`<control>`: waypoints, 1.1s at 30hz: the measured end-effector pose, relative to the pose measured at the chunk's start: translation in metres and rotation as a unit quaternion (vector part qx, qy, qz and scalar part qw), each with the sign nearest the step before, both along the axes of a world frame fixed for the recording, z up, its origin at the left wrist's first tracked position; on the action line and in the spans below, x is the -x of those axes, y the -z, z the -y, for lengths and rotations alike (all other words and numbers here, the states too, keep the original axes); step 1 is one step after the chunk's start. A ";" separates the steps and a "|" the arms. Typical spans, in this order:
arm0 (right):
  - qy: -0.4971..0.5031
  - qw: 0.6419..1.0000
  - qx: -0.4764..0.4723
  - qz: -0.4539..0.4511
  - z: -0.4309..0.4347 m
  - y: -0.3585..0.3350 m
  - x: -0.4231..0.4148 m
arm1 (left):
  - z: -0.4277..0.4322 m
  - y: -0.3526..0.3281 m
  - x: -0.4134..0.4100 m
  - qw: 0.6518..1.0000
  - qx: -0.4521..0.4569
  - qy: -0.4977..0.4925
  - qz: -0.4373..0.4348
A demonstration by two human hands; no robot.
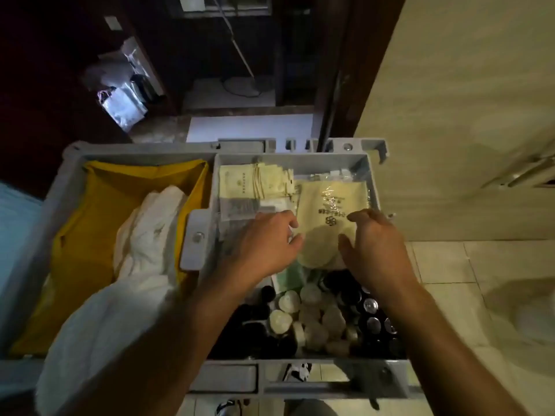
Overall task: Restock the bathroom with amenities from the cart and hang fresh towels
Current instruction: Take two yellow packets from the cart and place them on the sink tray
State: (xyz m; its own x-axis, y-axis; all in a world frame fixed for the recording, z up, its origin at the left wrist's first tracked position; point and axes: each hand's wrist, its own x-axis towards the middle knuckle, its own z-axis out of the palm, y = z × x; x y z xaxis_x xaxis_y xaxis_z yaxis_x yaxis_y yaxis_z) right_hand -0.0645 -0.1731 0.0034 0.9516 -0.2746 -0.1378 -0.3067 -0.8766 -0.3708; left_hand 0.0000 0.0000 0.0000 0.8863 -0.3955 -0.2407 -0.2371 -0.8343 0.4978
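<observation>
Head view: both hands over grey plastic cart tray [372, 175]; left hand [264, 241] curled on small packets, grip contents unclear; right hand [372, 244] open, empty, over cream printed amenity pouch [327, 211]. Step judged: picking amenities. Next: lift pouch clear of tray.

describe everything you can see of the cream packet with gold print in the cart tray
The cream packet is a flat, glossy-looking pouch with gold lettering and a dark flower-like emblem. It lies tilted in the grey tray, on top of other packets. The left hand and right hand flank its near end, apparently touching it.
</observation>
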 end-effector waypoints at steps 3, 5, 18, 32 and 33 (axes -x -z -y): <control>0.020 0.999 0.007 -0.026 0.004 0.009 -0.005 | 0.027 0.015 -0.005 0.996 -0.076 -0.033 -0.040; 0.024 0.998 -0.008 -0.052 0.002 0.015 -0.006 | 0.038 0.020 -0.005 0.989 -0.130 -0.052 -0.047; 0.099 0.987 -0.121 -0.041 0.009 0.029 -0.015 | 0.038 0.029 -0.014 0.973 -0.072 -0.196 -0.094; 0.093 0.989 -0.091 -0.067 0.010 0.039 -0.013 | -0.051 -0.042 0.002 0.963 0.061 -0.261 0.022; 0.093 0.990 -0.077 -0.073 0.010 0.040 -0.016 | -0.057 -0.047 0.006 0.958 0.078 -0.276 -0.002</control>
State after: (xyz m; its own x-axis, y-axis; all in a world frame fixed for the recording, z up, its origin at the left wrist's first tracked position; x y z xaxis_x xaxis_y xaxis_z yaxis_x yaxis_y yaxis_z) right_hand -0.0482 -0.1827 -0.0363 0.8532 -0.4085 -0.3244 -0.5181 -0.7363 -0.4352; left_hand -0.0060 0.0571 0.0467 0.9699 0.1009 -0.2215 0.2208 -0.7475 0.6265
